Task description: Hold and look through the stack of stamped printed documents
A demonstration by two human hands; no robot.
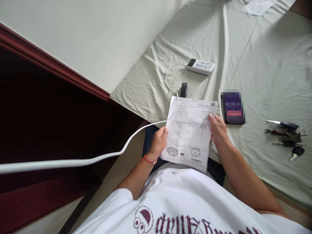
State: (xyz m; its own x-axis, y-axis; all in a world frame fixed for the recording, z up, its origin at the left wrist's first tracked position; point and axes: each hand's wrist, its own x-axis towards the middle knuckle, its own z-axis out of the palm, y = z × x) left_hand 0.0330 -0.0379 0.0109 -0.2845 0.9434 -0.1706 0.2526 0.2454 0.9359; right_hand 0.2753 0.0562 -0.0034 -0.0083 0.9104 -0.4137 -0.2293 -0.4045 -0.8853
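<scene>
On the papers (186, 117), columns of small print and a ruled table are being shown, the lettering being rendered too small to be read. Near their lower edge, an oval stamp (172, 151) and a round stamp (195, 152) are being displayed, with a dark square (182, 154) between them. On the white power bank (204, 67), blue and dark print is being borne, likewise too fine to be made out. The screen of the phone (230, 109) is being obscured by pixelation. Across the white shirt (185, 182), maroon lettering is being seen upside down beside a cartoon figure (143, 220).

The left edge of the papers is being pinched in the closed left grip (160, 141); the right edge is being clasped in the closed right grip (218, 128), whose thumb is being pressed on the front. The papers are thus being held between both grips, just in front of the shirt, at the near edge of the cloth-covered desk (255, 65). Their upper left part is being crossed by the white cable (48, 163), and a black object (184, 90) is being partly covered by their top edge. The keys (290, 139) are being supported by the desk, right of the phone.
</scene>
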